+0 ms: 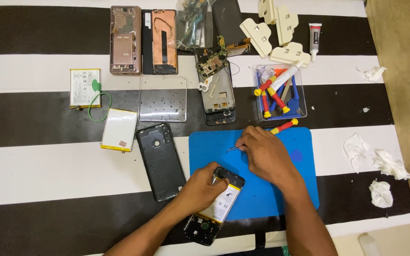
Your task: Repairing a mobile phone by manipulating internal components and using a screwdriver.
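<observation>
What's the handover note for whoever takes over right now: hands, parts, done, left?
Left hand: gripping the opened phone at the near edge of the blue mat; back is off, battery exposed.
Right hand: holding tweezers over the mat, tips apart from the phone.
Black back cover lies just left of the mat. A red-and-yellow screwdriver rests at the mat's far edge; more tools sit in the clear tray.
Done: cover removed.
Left: the battery still sits in the phone, which remains unassembled.
</observation>
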